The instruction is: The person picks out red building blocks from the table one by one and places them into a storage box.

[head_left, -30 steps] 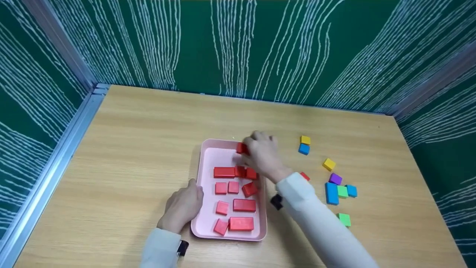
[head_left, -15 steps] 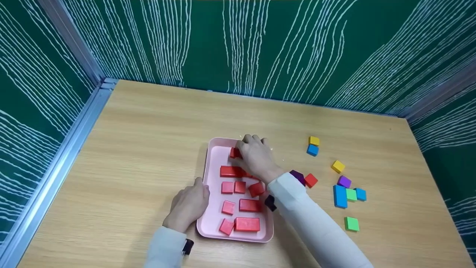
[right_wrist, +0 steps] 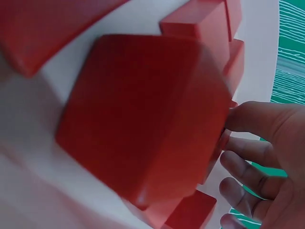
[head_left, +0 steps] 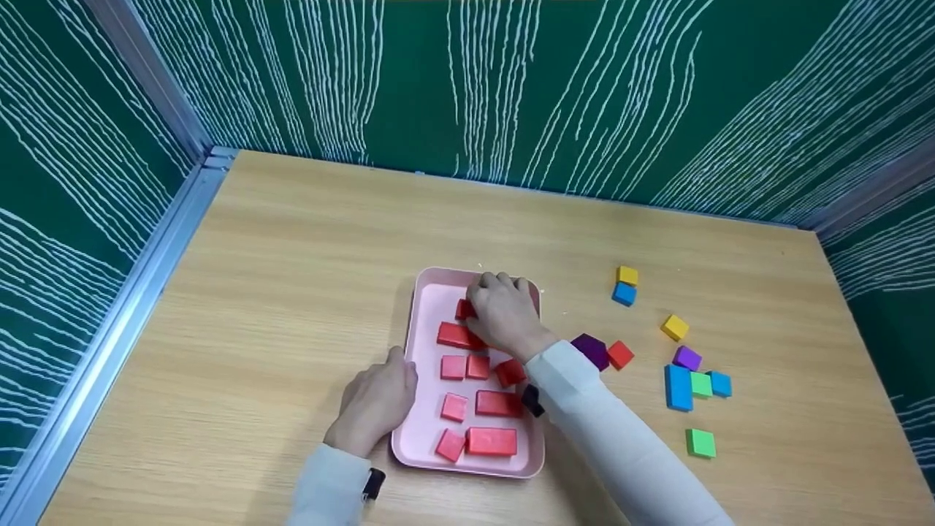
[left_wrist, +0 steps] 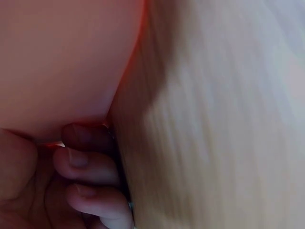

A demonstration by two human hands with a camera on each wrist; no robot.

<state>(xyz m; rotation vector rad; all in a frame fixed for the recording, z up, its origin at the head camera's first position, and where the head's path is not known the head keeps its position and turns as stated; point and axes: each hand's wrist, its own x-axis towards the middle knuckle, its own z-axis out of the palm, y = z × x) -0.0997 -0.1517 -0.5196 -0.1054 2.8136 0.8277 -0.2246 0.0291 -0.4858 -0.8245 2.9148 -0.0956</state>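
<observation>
A pink tray (head_left: 431, 296) holds several red blocks, cubes and longer bars. My left hand (head_left: 378, 398) grips its left edge; the left wrist view shows curled fingers (left_wrist: 95, 167) against the tray's outer side. Over the tray's far right part is my right hand (head_left: 504, 314), a red block (head_left: 464, 310) at its fingertips and a long red block (head_left: 459, 335) just nearer. In the right wrist view, thumb and forefinger pinch at a red piece (right_wrist: 224, 139), mostly hidden behind a large tilted red block (right_wrist: 138, 109).
Right of the tray lie a dark purple hexagonal block (head_left: 590, 352) and a red block (head_left: 621, 355). Farther right are blue (head_left: 678, 387), green (head_left: 701, 443), yellow (head_left: 675, 327) and purple (head_left: 687, 358) blocks. Green panels (head_left: 424, 88) wall the table's back and sides.
My right hand has drawn slightly nearer inside the tray, and the red block at its fingertips has shifted left and nearer. The long red block has turned slightly. The left hand stays at the edge.
</observation>
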